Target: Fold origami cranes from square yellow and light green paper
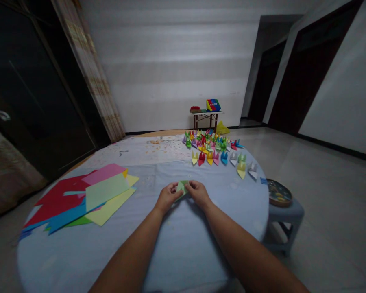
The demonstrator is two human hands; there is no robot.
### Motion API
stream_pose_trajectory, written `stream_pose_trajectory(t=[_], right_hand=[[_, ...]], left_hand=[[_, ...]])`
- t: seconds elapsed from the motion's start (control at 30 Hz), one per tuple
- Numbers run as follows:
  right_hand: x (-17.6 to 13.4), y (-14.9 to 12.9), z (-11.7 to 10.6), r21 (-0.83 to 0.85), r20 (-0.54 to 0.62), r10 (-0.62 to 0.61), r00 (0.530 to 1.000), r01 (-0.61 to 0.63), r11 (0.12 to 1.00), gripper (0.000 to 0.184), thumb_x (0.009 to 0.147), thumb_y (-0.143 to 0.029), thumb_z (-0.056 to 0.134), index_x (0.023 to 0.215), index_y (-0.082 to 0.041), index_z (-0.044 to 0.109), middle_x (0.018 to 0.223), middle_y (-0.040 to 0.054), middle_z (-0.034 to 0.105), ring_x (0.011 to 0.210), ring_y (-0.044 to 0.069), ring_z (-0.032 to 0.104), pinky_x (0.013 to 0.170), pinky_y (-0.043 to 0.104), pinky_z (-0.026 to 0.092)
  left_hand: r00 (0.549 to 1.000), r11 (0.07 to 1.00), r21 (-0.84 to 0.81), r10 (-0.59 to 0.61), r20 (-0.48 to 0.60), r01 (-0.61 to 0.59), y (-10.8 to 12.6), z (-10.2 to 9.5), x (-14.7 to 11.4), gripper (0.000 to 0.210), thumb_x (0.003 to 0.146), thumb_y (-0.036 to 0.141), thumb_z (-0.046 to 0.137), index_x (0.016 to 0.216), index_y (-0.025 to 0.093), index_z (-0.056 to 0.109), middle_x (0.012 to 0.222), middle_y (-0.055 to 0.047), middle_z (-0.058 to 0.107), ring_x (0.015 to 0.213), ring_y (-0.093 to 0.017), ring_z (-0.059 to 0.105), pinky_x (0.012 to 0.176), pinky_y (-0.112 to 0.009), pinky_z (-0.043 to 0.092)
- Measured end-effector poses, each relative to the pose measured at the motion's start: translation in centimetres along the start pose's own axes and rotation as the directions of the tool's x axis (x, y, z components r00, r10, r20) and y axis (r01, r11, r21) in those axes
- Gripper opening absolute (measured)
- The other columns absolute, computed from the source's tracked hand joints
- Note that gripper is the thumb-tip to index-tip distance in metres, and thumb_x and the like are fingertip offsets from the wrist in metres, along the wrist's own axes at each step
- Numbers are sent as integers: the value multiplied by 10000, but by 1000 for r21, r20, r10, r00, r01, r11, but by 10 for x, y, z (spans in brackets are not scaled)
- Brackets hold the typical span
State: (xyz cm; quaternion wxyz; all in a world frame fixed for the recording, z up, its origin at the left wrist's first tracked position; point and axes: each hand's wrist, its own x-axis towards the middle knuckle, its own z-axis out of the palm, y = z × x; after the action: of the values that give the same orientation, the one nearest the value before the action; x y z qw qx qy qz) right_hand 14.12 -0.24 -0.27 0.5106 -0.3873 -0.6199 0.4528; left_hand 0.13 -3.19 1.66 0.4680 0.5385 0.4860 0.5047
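Note:
A small folded piece of light green paper (181, 187) is held between both hands, above the middle of the table. My left hand (167, 197) pinches its left side, thumb in front. On the right side my right hand (199, 193) grips it, thumb and fingers closed on the paper. Part of the sheet is hidden behind the fingers. Beyond the hands, to the right, stand many folded paper cranes (210, 158) in several colours. Off to the left lies a loose pile of coloured paper sheets (106, 192), with a pale green sheet near the top.
The round table (134, 252) is covered by a light blue cloth. At its right stands a grey-blue stool (288, 215) bearing a round patterned tray (279, 192). Against the far wall is a small table (205, 114) with a colourful box (213, 105). A yellow bag (222, 127) lies nearby.

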Motion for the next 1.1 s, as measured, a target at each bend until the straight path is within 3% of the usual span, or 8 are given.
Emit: stream_pose_trajectory(t=[0.3,0.67,0.8,1.1], right_hand=[[2,3,-1,-37,-20,17,1000,-17,999,318,719,-390,524,815,-118,657,669,2,618,589,113,520,548,206,393],[-3,-4,1,-128,-72,57,996,-66,990,272,710,-377,499,708,-127,605,555,-35,500,500,81,408,472,187,317],[-4,-9,4,-183,-102,78,992,-96,978,253,698,-370,503,598,-140,538,494,-51,421,468,71,350,438,185,266],[-4,-11,8,-229,-165,100,981,-136,964,244,693,-362,488,564,-156,475,491,-57,388,478,72,334,457,191,273]], left_hand=[[999,999,32,31,-24,-30,2,-1,-2,393,610,367,662,905,108,638,718,-31,678,623,-144,594,575,-221,429],[992,995,-4,101,81,-101,-6,-5,0,371,690,357,580,967,114,626,850,-77,693,713,-166,620,645,-247,458],[989,990,17,136,55,-137,-8,-6,0,333,720,328,536,957,114,631,824,-79,695,713,-175,623,639,-251,457],[986,984,70,158,55,-162,-6,-7,-4,308,754,301,500,989,136,613,850,-75,687,748,-177,624,688,-258,450]])
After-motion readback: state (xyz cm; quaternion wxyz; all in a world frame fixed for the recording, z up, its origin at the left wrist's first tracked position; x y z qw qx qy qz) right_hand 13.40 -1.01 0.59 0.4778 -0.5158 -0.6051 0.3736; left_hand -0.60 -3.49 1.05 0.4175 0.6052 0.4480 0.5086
